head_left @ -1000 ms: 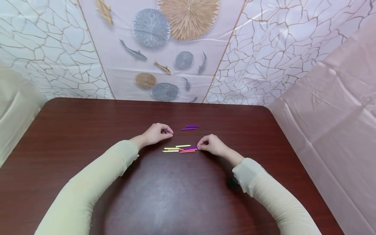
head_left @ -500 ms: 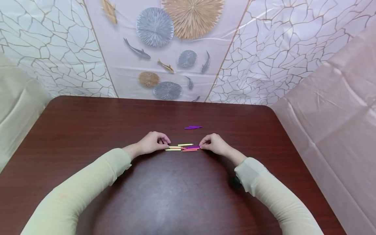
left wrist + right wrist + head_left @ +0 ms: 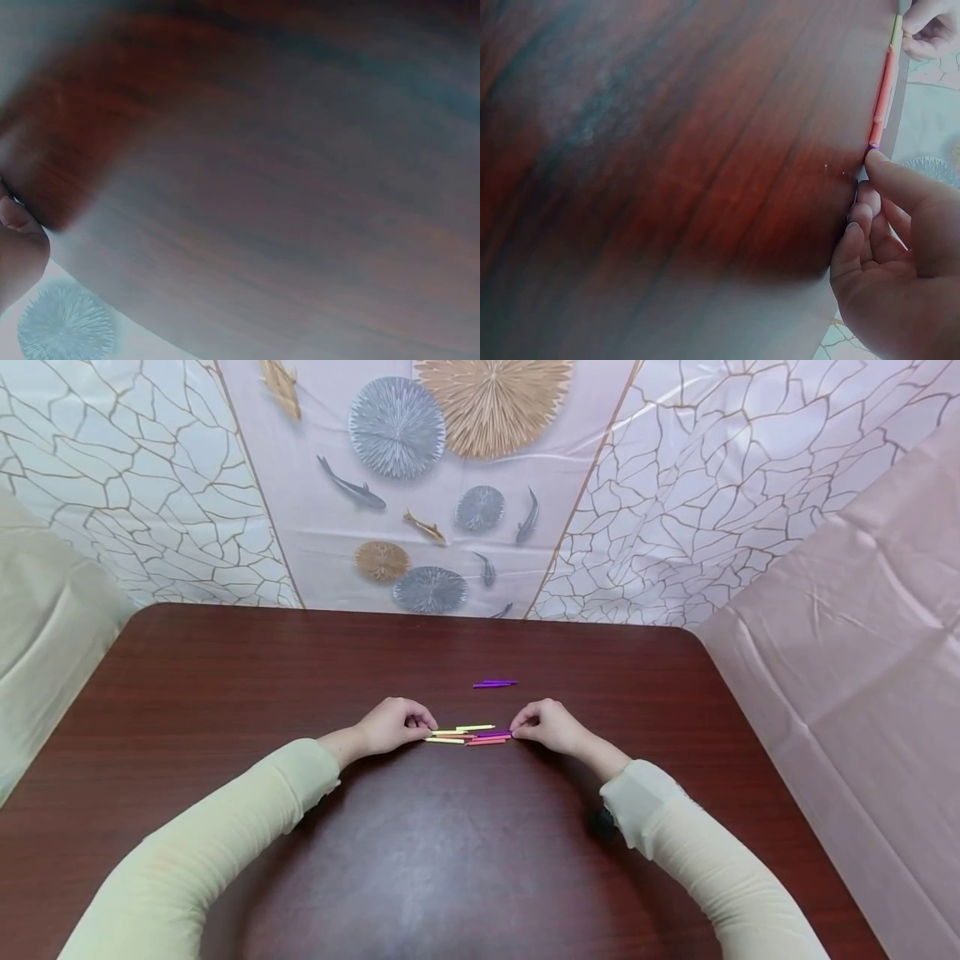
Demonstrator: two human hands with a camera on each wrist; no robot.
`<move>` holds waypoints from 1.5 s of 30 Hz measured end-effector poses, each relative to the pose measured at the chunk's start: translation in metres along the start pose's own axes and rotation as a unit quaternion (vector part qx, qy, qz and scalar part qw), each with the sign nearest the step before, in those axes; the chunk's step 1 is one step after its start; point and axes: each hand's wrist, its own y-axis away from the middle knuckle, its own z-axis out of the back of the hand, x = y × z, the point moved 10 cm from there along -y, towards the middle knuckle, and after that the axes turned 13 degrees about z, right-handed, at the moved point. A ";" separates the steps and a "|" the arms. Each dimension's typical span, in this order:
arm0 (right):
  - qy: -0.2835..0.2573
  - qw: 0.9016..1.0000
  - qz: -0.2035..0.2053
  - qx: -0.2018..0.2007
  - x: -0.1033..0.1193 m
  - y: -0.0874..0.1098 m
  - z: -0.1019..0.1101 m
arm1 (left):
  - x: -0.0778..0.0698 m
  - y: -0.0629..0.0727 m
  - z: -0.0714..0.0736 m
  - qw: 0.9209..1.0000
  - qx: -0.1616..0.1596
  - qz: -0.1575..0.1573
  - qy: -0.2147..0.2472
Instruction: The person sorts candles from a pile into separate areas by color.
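Nearest, the left sleeve (image 3: 225, 831) and right sleeve (image 3: 697, 847) reach in over the table (image 3: 427, 877) from seven and five o'clock. The left hand (image 3: 392, 725) sits at nine o'clock of a small cluster of slim sticks (image 3: 453, 737), its fingers bent and meeting the outer end of a yellow one; the right hand (image 3: 552, 729), at three o'clock, has curled fingers touching the end of a purple stick (image 3: 493, 734). Whether either grip pinches or merely presses, I cannot tell. The step in hand appears to be lining up or gathering the cluster from both ends; the next move would call for light, even fingertip control, since such thin pieces could roll or slide over one another. The cluster lies flat between the hands: orange-red sticks (image 3: 486, 742) and one of the yellow sticks (image 3: 445, 741) along the near edge, the others overlapping unevenly behind. Farther off, toward one o'clock and well apart from both hands, two purple sticks (image 3: 495, 684) lie almost parallel, tapering to the right.
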 end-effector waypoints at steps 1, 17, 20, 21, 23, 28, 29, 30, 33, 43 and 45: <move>0.000 1.000 0.001 0.000 0.000 0.000 0.000 | 0.001 -0.001 -0.001 1.000 0.001 0.008 -0.007; -0.001 1.000 -0.006 0.002 -0.001 0.000 -0.001 | -0.002 0.000 0.000 0.999 -0.007 0.037 -0.032; 0.000 1.000 -0.009 0.004 0.000 0.000 -0.001 | -0.002 0.001 0.000 0.999 -0.011 0.036 -0.030; 0.001 1.000 -0.010 0.004 0.000 0.000 -0.001 | -0.002 0.000 0.000 0.999 -0.012 0.038 -0.031; 0.002 1.000 -0.012 0.005 0.000 0.000 0.000 | -0.002 0.000 0.000 0.999 -0.013 0.038 -0.031; 0.005 1.000 -0.010 0.007 0.000 0.000 -0.001 | -0.001 0.000 0.000 0.999 -0.013 0.039 -0.030; 0.005 1.000 -0.009 0.007 0.000 0.000 -0.001 | 0.000 0.000 0.000 0.999 -0.012 0.042 -0.029; 0.005 1.000 -0.007 0.008 0.000 -0.001 -0.001 | 0.000 0.000 0.000 0.999 -0.013 0.042 -0.030; 0.004 1.000 -0.002 0.008 0.000 -0.001 -0.001 | 0.002 -0.001 -0.001 0.998 -0.013 0.047 -0.029; 0.010 0.999 0.027 -0.014 -0.003 -0.002 0.007 | 0.000 0.000 -0.001 0.998 -0.010 0.052 -0.027; 0.009 0.999 0.024 -0.028 -0.005 -0.004 0.014 | 0.000 0.001 -0.001 0.998 -0.009 0.052 -0.026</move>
